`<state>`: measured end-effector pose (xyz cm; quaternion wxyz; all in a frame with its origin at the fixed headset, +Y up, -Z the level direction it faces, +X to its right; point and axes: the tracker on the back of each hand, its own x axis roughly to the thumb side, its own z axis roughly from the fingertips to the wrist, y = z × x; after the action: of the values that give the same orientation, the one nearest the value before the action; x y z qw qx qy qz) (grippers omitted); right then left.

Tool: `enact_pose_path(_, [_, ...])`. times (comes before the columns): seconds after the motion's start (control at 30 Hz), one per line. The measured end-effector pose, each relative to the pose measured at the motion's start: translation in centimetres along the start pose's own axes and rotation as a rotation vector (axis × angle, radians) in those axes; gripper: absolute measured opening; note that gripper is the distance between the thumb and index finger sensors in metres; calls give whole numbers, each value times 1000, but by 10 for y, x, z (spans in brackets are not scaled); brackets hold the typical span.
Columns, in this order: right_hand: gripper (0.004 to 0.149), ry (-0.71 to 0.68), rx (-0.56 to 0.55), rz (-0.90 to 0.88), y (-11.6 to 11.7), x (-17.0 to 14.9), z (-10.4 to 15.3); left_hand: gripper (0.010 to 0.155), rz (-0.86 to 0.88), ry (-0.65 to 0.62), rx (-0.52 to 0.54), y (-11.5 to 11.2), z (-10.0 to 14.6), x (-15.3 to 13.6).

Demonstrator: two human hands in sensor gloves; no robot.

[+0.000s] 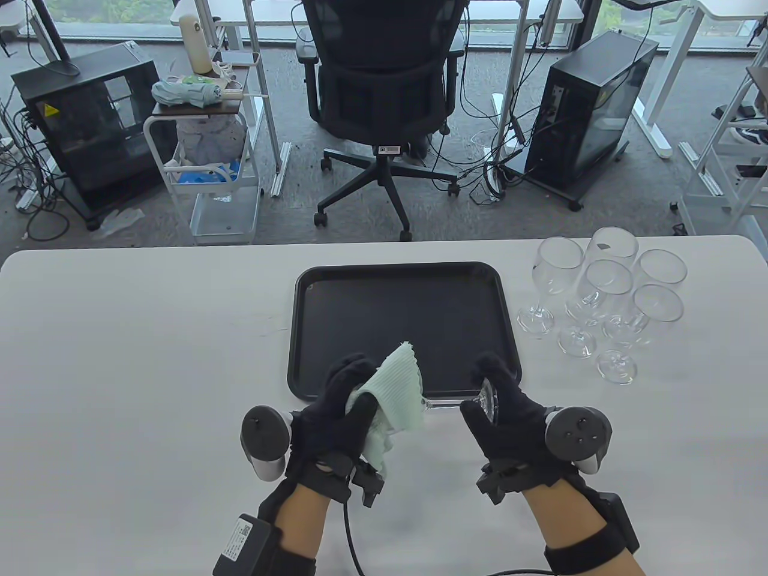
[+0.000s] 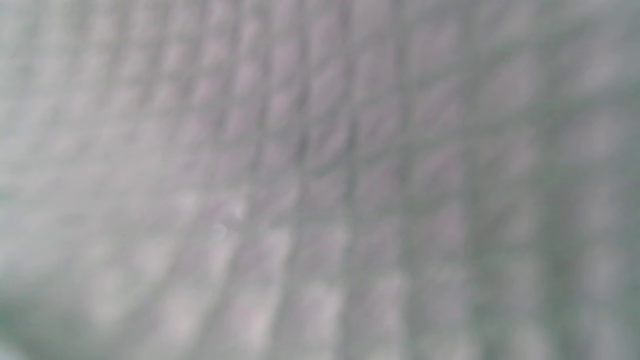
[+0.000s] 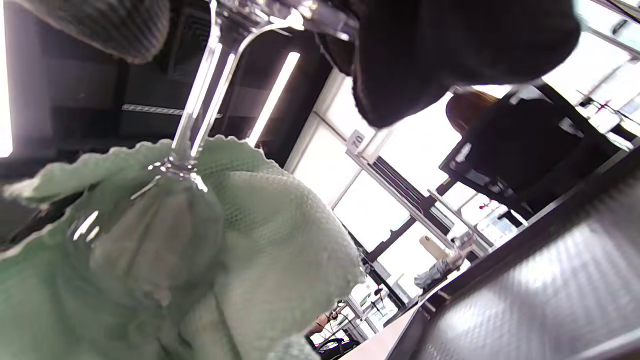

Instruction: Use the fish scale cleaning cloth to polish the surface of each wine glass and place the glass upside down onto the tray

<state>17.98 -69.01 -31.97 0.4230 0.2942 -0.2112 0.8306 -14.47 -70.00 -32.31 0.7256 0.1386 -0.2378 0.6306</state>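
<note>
A wine glass (image 1: 447, 403) lies sideways in the air over the near edge of the black tray (image 1: 312, 336). My right hand (image 1: 501, 408) grips its round foot. My left hand (image 1: 345, 399) wraps the pale green cloth (image 1: 393, 393) round its bowl, which is hidden in the table view. In the right wrist view the stem (image 3: 200, 105) runs down into the cloth-wrapped bowl (image 3: 155, 240), and the cloth (image 3: 280, 240) bunches around it. The left wrist view shows only the blurred cloth weave (image 2: 320, 180). The tray holds no glasses.
Several upright wine glasses (image 1: 606, 300) stand in a cluster on the white table (image 1: 120, 360), right of the tray. Beyond the table's far edge are an office chair (image 1: 384, 96), a small cart (image 1: 210, 162) and computer cases on the floor.
</note>
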Motion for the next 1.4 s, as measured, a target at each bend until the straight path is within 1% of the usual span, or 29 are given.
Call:
enact_pose_path(0.03, [89,-65,-10,55,0,2,0,60,13,20,-4,1,0,-1])
enact_pose_path(0.1, [93,-190,-50,185,-3,9,2,60,111,87,-41,0,0,-6])
enact_pose_path(0.13, [93,-206,-65,181,-4,10,2,60,133,84,-52,0,-1,-7])
enact_pose_path(0.2, [87,-162,-89,123,-4,9,1,61,138,83,-46,-2,0,-6])
enact_pose_path(0.27, [78,-59,-68,16,-4,3,1,62,95,57,-47,-4,0,-4])
enact_pose_path(0.33, [77,115,-39,-134,-2,-6,-1,61,70,-12,-45,-6,0,0])
enact_pose_path(0.37, [77,215,6,-203,1,-9,0,61,21,-27,-18,-7,1,1])
enact_pose_path(0.4, [78,264,44,-256,3,-12,1,61,-27,-42,1,-6,1,1])
enact_pose_path(0.43, [78,243,48,-256,3,-13,1,61,-31,-30,-3,-5,1,-1])
enact_pose_path(0.5, [81,184,49,-138,3,-11,0,60,-2,11,-12,-4,1,-4])
enact_pose_path(0.57, [88,48,23,-36,2,-6,0,60,22,37,-21,-1,0,-8])
enact_pose_path(0.6, [90,-79,-2,95,1,-1,1,60,64,89,-34,0,0,-10])
enact_pose_path(0.63, [92,-168,-22,187,0,2,2,60,116,127,-50,0,0,-12])
enact_pose_path(0.7, [93,-214,-57,199,-2,5,3,60,150,138,-65,-2,0,-13])
enact_pose_path(0.73, [92,-199,-66,171,-2,5,3,60,152,135,-64,-2,0,-13])
enact_pose_path(0.8, [83,-129,-77,93,-2,1,2,61,122,109,-58,-4,0,-9])
enact_pose_path(0.83, [78,-47,-55,7,-2,-3,1,61,103,91,-56,-4,1,-8])
enact_pose_path(0.87, [77,-9,-57,-19,-2,-4,0,61,99,46,-54,-5,0,-6])
enact_pose_path(0.9, [77,139,-23,-143,-1,-9,-1,61,60,1,-38,-6,0,-4])
enact_pose_path(0.93, [78,207,17,-210,0,-10,0,61,24,-21,-12,-6,1,-2])
enact_pose_path(0.97, [77,214,38,-246,0,-10,0,61,8,-31,6,-5,1,-1])
enact_pose_path(1.03, [79,168,6,-134,0,-6,0,60,21,-12,-12,-5,1,0])
enact_pose_path(1.1, [84,69,18,-42,-1,-1,-1,59,26,5,-5,-1,0,-2])
enact_pose_path(1.13, [87,-7,16,4,-1,2,-2,59,52,33,-19,0,0,-4])
enact_pose_path(1.2, [90,-103,40,98,-2,4,-2,59,100,85,-34,-1,0,-6])
enact_pose_path(1.23, [90,-118,19,125,-3,5,-1,59,115,97,-39,-2,1,-7])
enact_pose_path(1.27, [90,-121,-6,121,-4,5,-1,59,119,91,-37,-3,1,-7])
enact_pose_path(1.3, [86,-98,-12,77,-4,4,-2,59,111,85,-30,-4,1,-6])
enact_pose_path(1.4, [74,8,-30,-70,-3,-3,-1,60,68,27,-42,-5,1,0])
